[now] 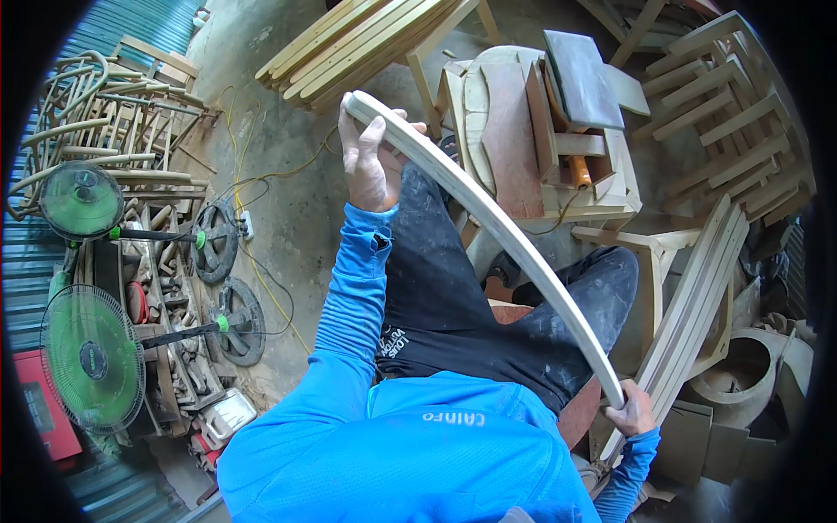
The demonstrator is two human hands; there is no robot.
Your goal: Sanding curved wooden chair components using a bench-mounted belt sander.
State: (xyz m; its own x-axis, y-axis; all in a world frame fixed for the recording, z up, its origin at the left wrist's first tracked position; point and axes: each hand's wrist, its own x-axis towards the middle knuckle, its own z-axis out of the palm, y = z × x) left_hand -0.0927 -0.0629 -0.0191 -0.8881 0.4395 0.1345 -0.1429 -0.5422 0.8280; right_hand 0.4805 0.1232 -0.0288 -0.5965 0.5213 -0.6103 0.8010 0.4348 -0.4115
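A long, pale wooden strip [501, 231], bowed in this view, slants across my lap from upper left to lower right. Around its far end is my left hand [370, 161], its thumb laid along the near side and its fingers partly behind the wood. My right hand [634, 410] is closed on the other end, low at the right. Both hands look dusty. Beyond the strip, a belt sander-like block with a grey top [582, 78] and an orange handle [578, 173] sits on a wooden workbench [602, 202].
Long wooden slats [357, 44] lie stacked at the far side, and more strips [689, 305] lean at my right. Slatted wooden frames [728, 113] are piled at the far right. Two green fans [91, 359] stand at the left, near a yellow cable [261, 270] on the concrete floor.
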